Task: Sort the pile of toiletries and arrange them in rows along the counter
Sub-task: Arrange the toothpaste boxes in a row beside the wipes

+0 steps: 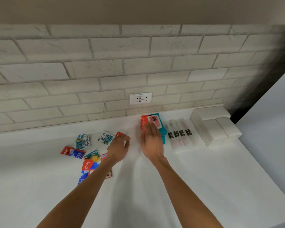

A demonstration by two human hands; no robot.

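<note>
While pressing wipes (pixel 161 127) flat-fingered with the right grip (pixel 152 142), hovering the left grip (pixel 119 148) loose, empty, over sachets (pixel 83 141) strewn leftward on the tabletop (pixel 171 186), axes mixed; nearest to left.

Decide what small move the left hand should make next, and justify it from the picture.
Probably lower the left hand to pinch the red sachet just beyond its fingertips. The right hand lies flat on the wipe packs, already lined up beside the toothbrushes, while other sachets lie scattered on the counter.
</note>
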